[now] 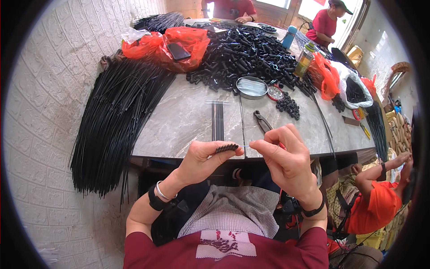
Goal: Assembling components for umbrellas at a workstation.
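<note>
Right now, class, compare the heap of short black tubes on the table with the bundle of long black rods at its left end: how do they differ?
The short black tubes are stubby and thick; the long black rods are thin and far longer. The tubes lie jumbled every way in a heap; the rods lie roughly parallel in a bundle. The tubes sit wholly on the marble table; the rods hang over its left edge. Both are black.
</note>
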{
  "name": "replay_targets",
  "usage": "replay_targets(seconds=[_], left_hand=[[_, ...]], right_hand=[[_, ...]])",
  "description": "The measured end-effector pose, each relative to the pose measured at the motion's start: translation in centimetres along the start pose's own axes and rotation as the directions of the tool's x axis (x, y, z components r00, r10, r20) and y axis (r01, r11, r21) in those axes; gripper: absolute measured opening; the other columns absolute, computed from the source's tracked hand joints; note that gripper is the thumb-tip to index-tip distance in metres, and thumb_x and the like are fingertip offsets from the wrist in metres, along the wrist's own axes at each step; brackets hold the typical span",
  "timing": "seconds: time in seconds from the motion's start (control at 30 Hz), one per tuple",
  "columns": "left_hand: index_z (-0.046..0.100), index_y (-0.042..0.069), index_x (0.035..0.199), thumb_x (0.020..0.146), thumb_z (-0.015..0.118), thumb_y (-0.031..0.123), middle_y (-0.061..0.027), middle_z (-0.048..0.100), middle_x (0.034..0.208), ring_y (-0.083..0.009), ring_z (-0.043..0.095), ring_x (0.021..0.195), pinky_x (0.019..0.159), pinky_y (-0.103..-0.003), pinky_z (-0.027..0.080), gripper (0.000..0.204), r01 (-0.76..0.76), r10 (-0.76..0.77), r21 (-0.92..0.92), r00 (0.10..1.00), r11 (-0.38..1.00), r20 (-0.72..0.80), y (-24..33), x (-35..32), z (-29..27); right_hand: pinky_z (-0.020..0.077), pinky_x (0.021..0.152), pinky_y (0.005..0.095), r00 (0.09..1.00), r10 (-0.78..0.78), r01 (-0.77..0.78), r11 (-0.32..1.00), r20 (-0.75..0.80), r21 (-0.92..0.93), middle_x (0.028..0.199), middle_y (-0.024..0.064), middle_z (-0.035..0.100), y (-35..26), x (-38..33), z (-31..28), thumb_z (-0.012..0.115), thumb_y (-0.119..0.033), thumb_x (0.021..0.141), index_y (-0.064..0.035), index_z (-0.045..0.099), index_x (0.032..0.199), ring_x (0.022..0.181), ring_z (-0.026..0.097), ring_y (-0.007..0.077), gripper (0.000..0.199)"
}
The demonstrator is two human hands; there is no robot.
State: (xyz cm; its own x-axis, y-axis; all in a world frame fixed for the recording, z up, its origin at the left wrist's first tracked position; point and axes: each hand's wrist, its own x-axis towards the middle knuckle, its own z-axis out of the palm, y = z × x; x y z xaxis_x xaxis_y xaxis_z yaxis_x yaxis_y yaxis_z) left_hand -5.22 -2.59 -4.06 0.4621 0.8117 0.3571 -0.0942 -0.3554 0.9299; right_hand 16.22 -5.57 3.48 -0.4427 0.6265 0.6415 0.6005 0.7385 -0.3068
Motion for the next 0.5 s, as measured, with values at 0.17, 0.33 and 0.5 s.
replay_targets(seconds=[0.17,0.33,0.5], left_hand=[[0.068,-0.003,0.104,0.092,0.058,0.001,-0.0088,0.071,0.098,-0.0137,0.065,0.093,0.083,-0.026,0.052,0.016,-0.006,0.006,-0.001,1.000,1.000,0.007,-0.3,0.1,-0.1],[0.068,-0.003,0.105,0.092,0.058,0.001,-0.0089,0.071,0.099,-0.0136,0.065,0.092,0.083,-0.026,0.052,0.017,-0.024,0.024,0.011,1.000,1.000,0.015,-0.2,0.1,0.1],[0.066,-0.001,0.111,0.090,0.061,0.002,-0.0097,0.071,0.101,-0.0134,0.067,0.094,0.084,-0.025,0.054,0.022,-0.080,0.078,0.064,0.996,0.995,0.035,-0.5,0.0,0.0]], right_hand=[[0.0432,0.064,0.0353,1.000,-0.011,0.011,1.000,0.015,0.001,0.081,0.0063,0.055,0.0,0.2,0.0,0.065,0.006,0.065,-0.0070,0.067,0.097,0.073,0.053,0.0239,0.035],[0.0450,0.062,0.0349,0.999,0.041,-0.041,0.999,0.001,0.016,0.080,0.0066,0.055,-0.7,-0.1,0.4,0.065,0.006,0.066,-0.0063,0.067,0.097,0.071,0.055,0.0236,0.033],[0.0481,0.060,0.0326,0.991,0.128,-0.130,0.989,0.024,0.072,0.080,0.0065,0.056,-1.4,-0.1,0.6,0.065,0.006,0.067,-0.0068,0.068,0.096,0.071,0.059,0.0221,0.032]])
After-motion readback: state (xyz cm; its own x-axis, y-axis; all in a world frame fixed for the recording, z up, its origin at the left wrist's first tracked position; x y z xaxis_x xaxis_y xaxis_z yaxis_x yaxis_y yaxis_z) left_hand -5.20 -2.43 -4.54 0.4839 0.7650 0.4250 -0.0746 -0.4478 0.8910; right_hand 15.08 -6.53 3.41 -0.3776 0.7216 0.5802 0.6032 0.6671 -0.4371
